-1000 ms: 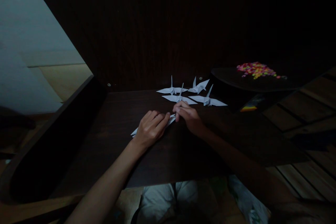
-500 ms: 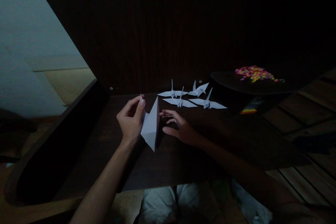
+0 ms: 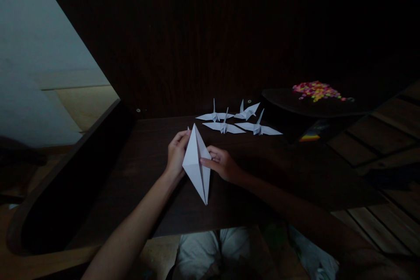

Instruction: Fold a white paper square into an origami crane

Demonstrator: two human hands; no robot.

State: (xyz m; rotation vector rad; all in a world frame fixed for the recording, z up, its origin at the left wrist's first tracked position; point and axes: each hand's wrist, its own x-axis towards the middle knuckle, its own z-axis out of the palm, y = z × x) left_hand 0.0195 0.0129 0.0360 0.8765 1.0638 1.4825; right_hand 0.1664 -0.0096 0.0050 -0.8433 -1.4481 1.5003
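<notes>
Between my hands is a sheet of white paper folded into a long diamond (image 3: 193, 164), its points facing away from and toward me, with a slit down its middle. My left hand (image 3: 177, 154) is closed on its left edge, the fingers partly behind the paper. On the right side my right hand (image 3: 222, 164) pinches it, thumb on the front face near the slit and fingers behind. Several folded white paper cranes stand just beyond, among them a front crane (image 3: 224, 127) and a right-hand crane (image 3: 258, 128).
The dark wooden desk (image 3: 131, 188) has a raised side panel (image 3: 65, 179) at the left and a tall back board (image 3: 180, 43). On a rounded shelf (image 3: 282, 100) at the right lies a pile of small colourful pieces (image 3: 316, 91). The light is dim.
My right hand has closed on the paper's right side, where it was apart before. The folded paper has turned its slit face toward me and shifted slightly right, my left hand with it.
</notes>
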